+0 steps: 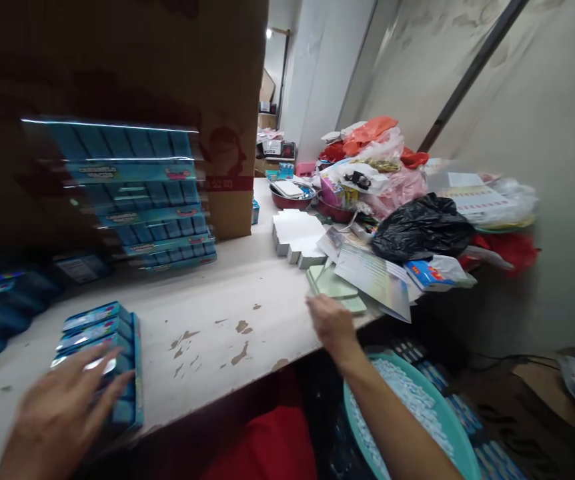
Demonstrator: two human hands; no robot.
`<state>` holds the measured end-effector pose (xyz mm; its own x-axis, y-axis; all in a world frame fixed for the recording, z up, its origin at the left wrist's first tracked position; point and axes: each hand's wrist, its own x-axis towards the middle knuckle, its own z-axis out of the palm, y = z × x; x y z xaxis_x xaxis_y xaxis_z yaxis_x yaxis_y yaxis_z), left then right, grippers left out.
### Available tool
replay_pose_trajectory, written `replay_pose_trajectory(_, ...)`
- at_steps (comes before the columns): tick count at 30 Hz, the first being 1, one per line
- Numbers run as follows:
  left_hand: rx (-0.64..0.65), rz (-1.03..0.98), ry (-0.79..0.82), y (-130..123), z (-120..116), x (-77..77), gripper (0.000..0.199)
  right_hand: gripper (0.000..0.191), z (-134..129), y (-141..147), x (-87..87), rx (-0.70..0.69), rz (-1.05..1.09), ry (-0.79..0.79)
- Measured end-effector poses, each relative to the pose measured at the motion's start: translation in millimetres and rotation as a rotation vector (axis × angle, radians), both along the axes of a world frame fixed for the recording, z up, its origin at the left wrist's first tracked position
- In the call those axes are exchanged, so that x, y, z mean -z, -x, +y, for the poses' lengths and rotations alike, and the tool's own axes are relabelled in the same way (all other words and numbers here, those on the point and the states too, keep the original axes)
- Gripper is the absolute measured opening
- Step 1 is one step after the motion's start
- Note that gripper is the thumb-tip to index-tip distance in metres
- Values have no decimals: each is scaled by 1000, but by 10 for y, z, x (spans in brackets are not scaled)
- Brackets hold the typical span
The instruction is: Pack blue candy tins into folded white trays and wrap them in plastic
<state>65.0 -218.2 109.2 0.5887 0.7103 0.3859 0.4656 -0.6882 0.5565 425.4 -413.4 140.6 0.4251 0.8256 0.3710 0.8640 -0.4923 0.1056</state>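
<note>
At the lower left, my left hand (62, 407) rests over a tray of small blue boxes (127, 347), its fingers spread on the box tops. My right hand (331, 323) is at the front right edge of the table, by a stack of pale green cards (332, 283). Its fingers are bent; their tips are blurred, and whether they pinch a card cannot be made out. Just behind the cards lies a stack of white die-cut cardboard (300, 233).
Blue box trays (152, 220) are stacked against a big carton (232, 133). Papers (372, 273), a black bag (422, 227) and plastic bags fill the right side. Below the table edge stands a turquoise basin (455, 413) of small pale pieces. More blue boxes (2, 307) sit at far left.
</note>
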Motion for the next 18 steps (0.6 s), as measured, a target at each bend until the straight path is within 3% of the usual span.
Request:
replay_pose_trajectory(2,-51,-50,491,-279,-363,-202,46,25,368,671,-111,-189,98,-34)
replay_pose_trajectory(4,43,-210,1128,-543,-643,-325,48,19,632,1278,-160,-368,228,-14)
replay_pose_trajectory(5,102,-325,1372,-641,-720,-351,47,18,705,1521,-160,-436,311,2)
replay_pose_trajectory(6,113,-442,1504,-703,-749,-358,44,17,738,1711,-146,-488,394,8)
replay_pose_trajectory(9,-3,-723,1634,-675,-647,-320,27,28,653,1997,-41,-524,543,-69)
replay_pose_trajectory(13,-92,-862,1606,-417,-487,-303,24,59,436,2010,160,-634,351,-137)
replay_pose_trajectory(18,-9,-824,1616,-141,-455,-374,33,35,460,1955,283,-867,84,-380)
